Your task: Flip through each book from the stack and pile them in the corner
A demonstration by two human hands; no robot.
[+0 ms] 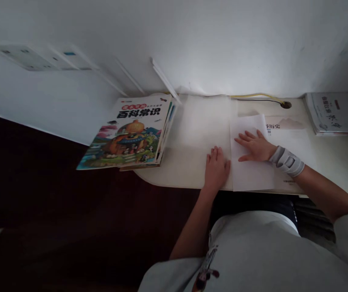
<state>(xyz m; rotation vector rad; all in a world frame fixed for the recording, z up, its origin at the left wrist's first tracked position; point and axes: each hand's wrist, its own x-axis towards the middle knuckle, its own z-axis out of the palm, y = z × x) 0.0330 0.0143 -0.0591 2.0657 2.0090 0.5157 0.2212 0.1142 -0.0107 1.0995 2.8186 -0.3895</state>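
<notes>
1. As a white paper sheet [250,174] lies by the cream desk's [174,176] front edge, the left hand [216,170], fingers closed together, touches its side.
2. Right hand [254,146], fingers spread, presses flat on it.

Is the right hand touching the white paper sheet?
Touching: the head view shows the right hand lying flat, fingers spread, on the white paper sheet.
</notes>
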